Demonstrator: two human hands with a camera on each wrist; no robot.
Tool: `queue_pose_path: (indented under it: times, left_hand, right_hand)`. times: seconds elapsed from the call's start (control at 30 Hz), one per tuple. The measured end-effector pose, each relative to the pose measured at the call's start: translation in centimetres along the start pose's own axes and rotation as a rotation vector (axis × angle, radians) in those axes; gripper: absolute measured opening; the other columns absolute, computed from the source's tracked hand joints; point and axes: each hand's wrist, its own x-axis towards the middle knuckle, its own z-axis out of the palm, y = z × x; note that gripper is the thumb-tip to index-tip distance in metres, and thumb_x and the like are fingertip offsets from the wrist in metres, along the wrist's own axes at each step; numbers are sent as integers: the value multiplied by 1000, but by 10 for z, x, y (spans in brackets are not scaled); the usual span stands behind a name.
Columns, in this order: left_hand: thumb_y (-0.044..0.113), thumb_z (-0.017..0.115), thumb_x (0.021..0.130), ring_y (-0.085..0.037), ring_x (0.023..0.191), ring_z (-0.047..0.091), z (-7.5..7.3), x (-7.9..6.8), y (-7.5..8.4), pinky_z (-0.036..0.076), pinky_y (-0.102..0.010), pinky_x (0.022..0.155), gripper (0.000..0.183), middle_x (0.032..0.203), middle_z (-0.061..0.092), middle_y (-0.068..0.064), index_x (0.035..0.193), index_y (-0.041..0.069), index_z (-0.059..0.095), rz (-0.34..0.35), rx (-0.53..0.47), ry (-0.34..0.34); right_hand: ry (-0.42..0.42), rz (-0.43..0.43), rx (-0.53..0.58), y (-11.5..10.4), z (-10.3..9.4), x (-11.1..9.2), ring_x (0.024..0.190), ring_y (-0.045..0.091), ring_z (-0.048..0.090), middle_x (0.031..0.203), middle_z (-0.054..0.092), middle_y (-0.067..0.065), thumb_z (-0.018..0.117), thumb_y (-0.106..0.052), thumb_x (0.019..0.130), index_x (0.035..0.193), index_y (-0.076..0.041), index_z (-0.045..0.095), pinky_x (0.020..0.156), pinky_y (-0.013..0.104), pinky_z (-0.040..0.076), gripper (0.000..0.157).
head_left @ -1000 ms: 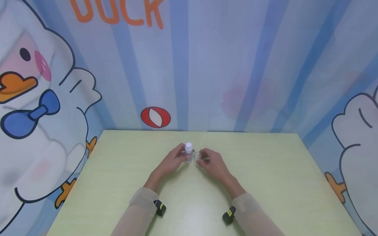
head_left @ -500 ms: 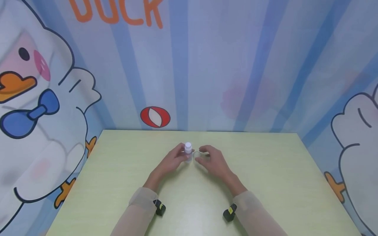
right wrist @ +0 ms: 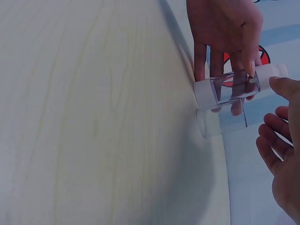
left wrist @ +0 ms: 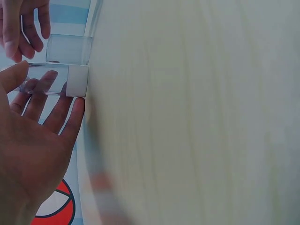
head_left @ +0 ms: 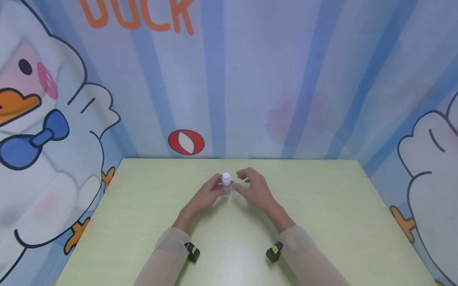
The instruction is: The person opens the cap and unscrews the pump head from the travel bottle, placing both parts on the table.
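My left hand (head_left: 207,195) grips an upright clear bottle (head_left: 226,182) with a white cap (right wrist: 268,76) and a white base (left wrist: 78,80), its thumb on one side and fingers on the other. Right beside the bottle, on the table, stands a small clear cup (right wrist: 224,121); from the head it is mostly hidden by the right hand. My right hand (head_left: 256,190) is raised over the cup, fingers loosely bent and holding nothing. Its thumb tip is right by the bottle's cap in the right wrist view.
The pale wood-grained table (head_left: 322,222) runs back to a blue striped backdrop (head_left: 247,99) with printed ducks and a red ball picture (head_left: 186,142). Black wrist cameras (head_left: 193,252) sit on both sleeves.
My right hand had its fingers at the clear cup; they have spread, let go of it, and risen toward the bottle's top. The left hand keeps its grip on the bottle.
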Motion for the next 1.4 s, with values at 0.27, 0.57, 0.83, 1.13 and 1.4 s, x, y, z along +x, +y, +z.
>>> queue_pose_path:
  times: [0.27,0.57,0.83,1.13,1.4]
  left_hand:
    - [38,63,107,-26,144,54,-1,0,-2,44,-57,117,29,148,59,3,133,29,57,-16,27,14]
    - [36,63,107,-23,141,56,-2,-2,0,46,-56,116,23,141,62,7,128,29,58,9,26,0]
    - [26,60,109,-18,133,60,-4,-1,-1,48,-52,115,20,137,65,7,128,24,57,66,28,-14]
    - [29,62,108,-20,132,59,-3,0,1,47,-52,116,19,132,64,4,126,24,58,46,34,2]
    - [26,60,108,-22,137,58,-3,1,1,47,-50,116,18,136,62,3,126,22,57,50,15,-8]
  right_hand:
    - [20,-37,-30,-8,2,7,107,29,69,115,70,12,82,-25,96,127,-1,68,94,49,61,42]
    - [1,-29,-17,-17,9,16,103,29,67,112,69,11,82,-29,95,121,-1,70,93,53,59,40]
    - [23,-45,-100,-22,20,20,96,24,65,104,68,5,85,-33,92,110,-9,71,83,37,57,34]
    - [54,-33,-80,-28,26,19,89,26,68,95,64,4,83,-25,94,102,-7,68,75,34,58,25]
    - [56,-7,-77,-30,28,19,87,28,67,95,62,4,81,-25,96,101,-7,67,72,31,55,23]
